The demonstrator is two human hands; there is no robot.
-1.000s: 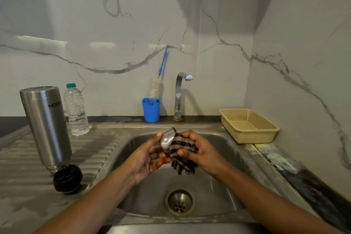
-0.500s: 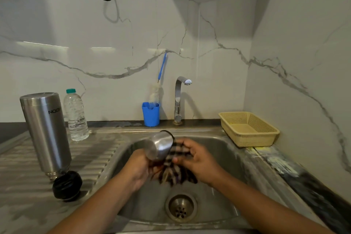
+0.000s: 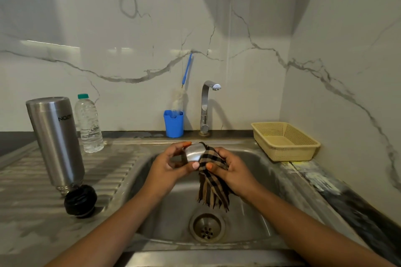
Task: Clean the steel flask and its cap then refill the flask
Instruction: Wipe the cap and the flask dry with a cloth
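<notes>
1. Left hand (image 3: pixel 167 167) grips steel cap (image 3: pixel 194 152) over sink (image 3: pixel 256 212).
2. Right hand (image 3: pixel 233 171) pinches checked cloth (image 3: pixel 211 184) against cap; cloth tail hangs toward drain (image 3: pixel 207 227).
3. Steel flask (image 3: pixel 55 143) stands inverted on drainboard (image 3: pixel 112 169), left of sink, black stopper (image 3: pixel 80 200) touching its mouth end.

One head-worn wide-angle view looks forward and down from above the sink's (image 3: pixel 269 182) near edge, square to the back wall. The tap (image 3: pixel 206 106) stands at centre frame, the drainboard (image 3: pixel 112 171) spreads left, the side wall closes the right. Both forearms enter from the bottom edge, close under the lens.
</notes>
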